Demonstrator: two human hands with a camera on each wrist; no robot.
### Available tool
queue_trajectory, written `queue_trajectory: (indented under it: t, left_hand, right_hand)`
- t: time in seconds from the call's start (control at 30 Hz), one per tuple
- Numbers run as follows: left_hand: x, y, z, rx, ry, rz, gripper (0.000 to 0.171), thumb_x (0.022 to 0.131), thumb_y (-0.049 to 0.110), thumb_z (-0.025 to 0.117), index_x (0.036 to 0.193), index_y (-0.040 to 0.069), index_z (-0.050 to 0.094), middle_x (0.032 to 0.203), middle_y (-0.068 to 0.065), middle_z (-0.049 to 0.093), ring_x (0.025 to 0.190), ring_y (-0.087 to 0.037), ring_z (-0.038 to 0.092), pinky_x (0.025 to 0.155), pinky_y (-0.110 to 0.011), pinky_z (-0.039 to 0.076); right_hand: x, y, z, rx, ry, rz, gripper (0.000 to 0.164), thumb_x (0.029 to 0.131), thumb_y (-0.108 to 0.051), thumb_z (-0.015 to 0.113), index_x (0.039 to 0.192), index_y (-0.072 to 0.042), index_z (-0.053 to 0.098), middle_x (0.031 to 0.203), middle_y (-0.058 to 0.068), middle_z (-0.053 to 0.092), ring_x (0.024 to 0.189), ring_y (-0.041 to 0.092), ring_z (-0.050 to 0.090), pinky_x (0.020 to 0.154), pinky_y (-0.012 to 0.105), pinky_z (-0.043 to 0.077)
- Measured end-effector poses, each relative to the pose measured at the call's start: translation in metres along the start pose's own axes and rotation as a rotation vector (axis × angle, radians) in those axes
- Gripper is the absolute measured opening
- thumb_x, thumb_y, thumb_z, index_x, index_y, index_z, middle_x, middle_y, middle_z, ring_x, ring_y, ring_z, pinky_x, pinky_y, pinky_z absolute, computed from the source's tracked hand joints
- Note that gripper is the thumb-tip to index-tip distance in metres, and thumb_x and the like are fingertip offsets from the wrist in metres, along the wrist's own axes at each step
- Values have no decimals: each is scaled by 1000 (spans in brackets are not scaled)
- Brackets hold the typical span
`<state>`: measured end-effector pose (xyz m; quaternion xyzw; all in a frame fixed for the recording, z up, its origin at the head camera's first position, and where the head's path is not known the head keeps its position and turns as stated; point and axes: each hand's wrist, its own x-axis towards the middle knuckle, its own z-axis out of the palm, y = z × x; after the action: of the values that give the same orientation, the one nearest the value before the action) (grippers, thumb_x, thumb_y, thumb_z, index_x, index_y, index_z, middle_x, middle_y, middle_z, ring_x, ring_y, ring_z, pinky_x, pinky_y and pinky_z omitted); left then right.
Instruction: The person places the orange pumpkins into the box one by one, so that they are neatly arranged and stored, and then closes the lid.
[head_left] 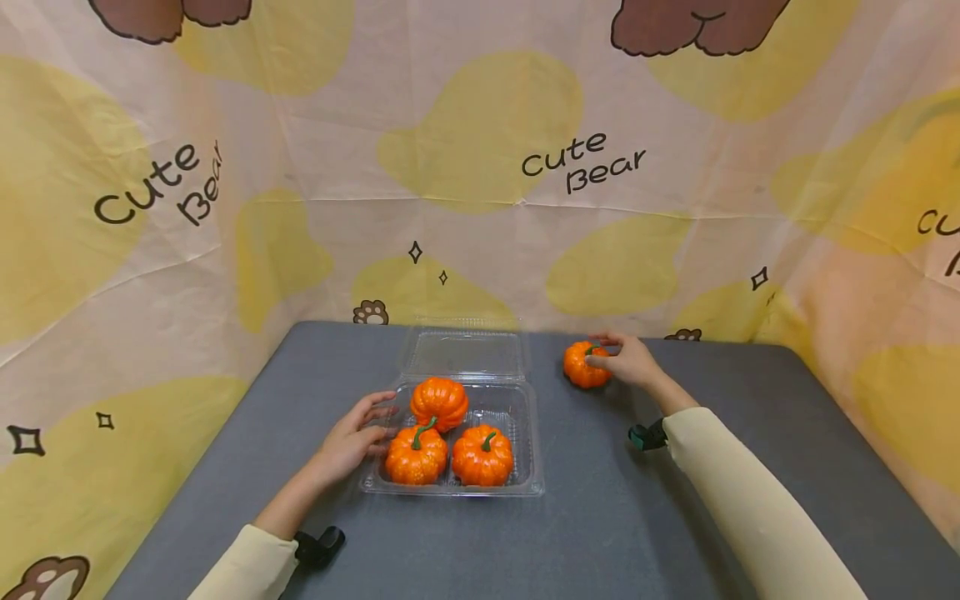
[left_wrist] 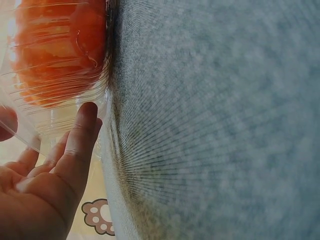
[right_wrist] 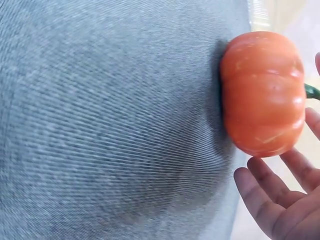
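A small orange pumpkin [head_left: 581, 365] with a green stem sits on the grey table, right of the clear box. My right hand [head_left: 630, 360] is at its right side, thumb over the front and fingers loosely spread. In the right wrist view, fingertips [right_wrist: 255, 167] lie right at the side of that pumpkin [right_wrist: 265, 95]. The open clear plastic box [head_left: 528, 433] holds three pumpkins: one at the back left [head_left: 439, 403], one at the front left [head_left: 416, 456], one at the front right [head_left: 483, 457]. Along the box's left wall rests my left hand [head_left: 356, 440], fingers extended.
The box's clear lid [head_left: 465, 354] lies folded back toward the rear of the table [head_left: 585, 517]. A patterned cloth [head_left: 480, 125] with "Cute Bear" lettering hangs behind and at both sides. Dark straps with devices [head_left: 318, 546] sit on both wrists.
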<state>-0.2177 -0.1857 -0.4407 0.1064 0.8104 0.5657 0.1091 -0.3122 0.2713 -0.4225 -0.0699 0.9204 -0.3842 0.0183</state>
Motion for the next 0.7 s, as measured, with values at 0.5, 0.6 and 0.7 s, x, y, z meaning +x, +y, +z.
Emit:
queue_trajectory:
  t: [0.5,0.6,0.7]
  left_hand:
    - [0,-2,-1,-7,-8,11,51,96,0,42,146,5,32,143,-32,40,119,-44,56,83,-42,57]
    - [0,-2,0,-10,-8,11,51,96,0,41,146,5,32,143,-32,40,119,-44,56,84,-42,57]
    - [0,-2,0,-13,-12,17,52,96,0,42,146,4,32,143,-33,40,118,-43,56,83,-42,57]
  right_hand:
    - [-3,6,5,42,-6,48,55,89,-30,67,138,-10,50,141,22,47,128,41,43,89,47,51]
    - [-5,7,5,69,-1,43,56,89,-30,68,138,-10,50,141,21,47,127,40,45,78,38,55]
    - [-7,6,6,70,10,31,55,89,-29,68,137,-10,51,143,21,47,126,41,47,79,39,56]
